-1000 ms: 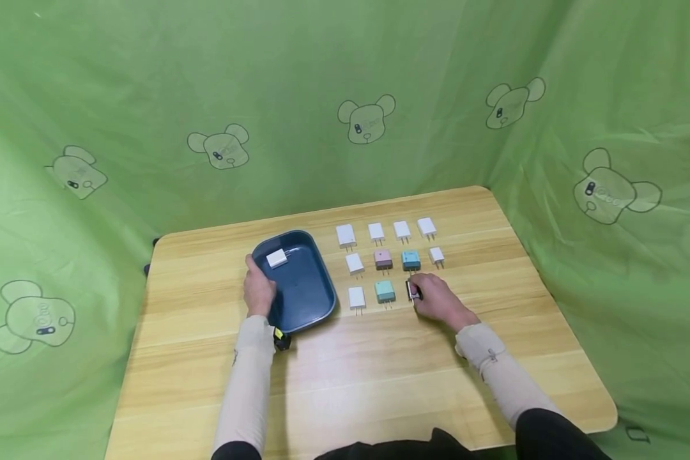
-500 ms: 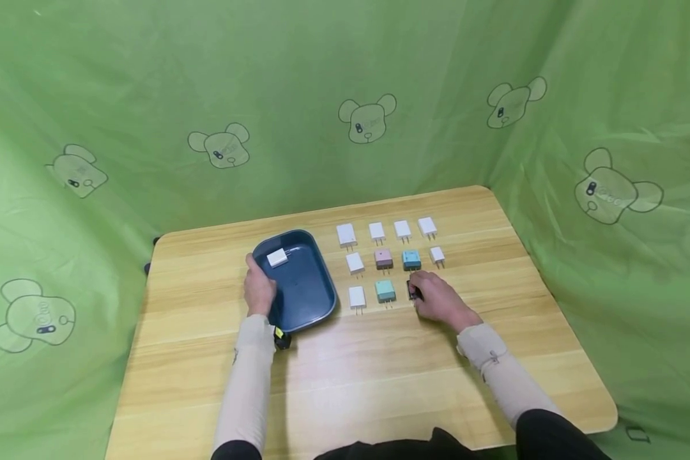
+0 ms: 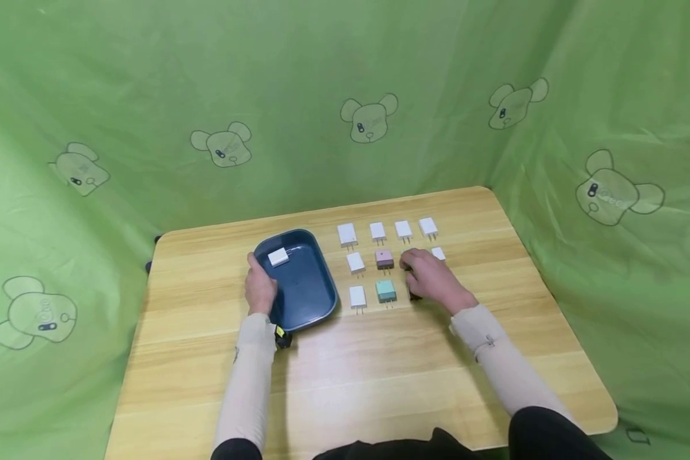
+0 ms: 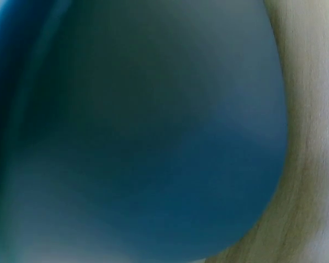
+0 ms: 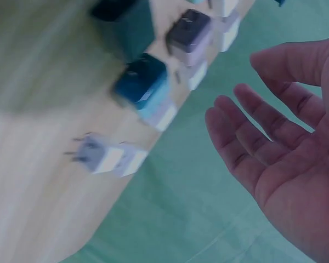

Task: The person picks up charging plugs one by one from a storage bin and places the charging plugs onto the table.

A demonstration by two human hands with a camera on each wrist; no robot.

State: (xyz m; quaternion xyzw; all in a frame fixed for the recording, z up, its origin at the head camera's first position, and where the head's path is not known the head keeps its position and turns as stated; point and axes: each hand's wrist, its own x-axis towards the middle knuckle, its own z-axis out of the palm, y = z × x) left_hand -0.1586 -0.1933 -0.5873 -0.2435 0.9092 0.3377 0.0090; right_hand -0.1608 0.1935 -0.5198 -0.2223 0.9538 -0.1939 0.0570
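My left hand (image 3: 260,287) grips the left rim of a dark blue tray (image 3: 301,300), thumb inside it. One white plug-in charger (image 3: 278,257) lies in the tray. My right hand (image 3: 432,279) is over the right part of the rows of chargers. In the right wrist view its fingers (image 5: 230,137) are loosely bent, apart from the thumb, with nothing between them. A dark charger (image 3: 415,294) sits on the table, partly under this hand. A blue charger (image 5: 142,85) is hidden by the hand in the head view.
More chargers stand in rows on the wooden table (image 3: 345,383): a mauve one (image 3: 384,259), a mint-green one (image 3: 386,291) and several white ones, such as the far-left one (image 3: 347,234). A green curtain (image 3: 299,172) surrounds the table.
My right hand has let go of the dark charger and moved away from me, over the blue charger. My left hand and the tray have stayed in place.
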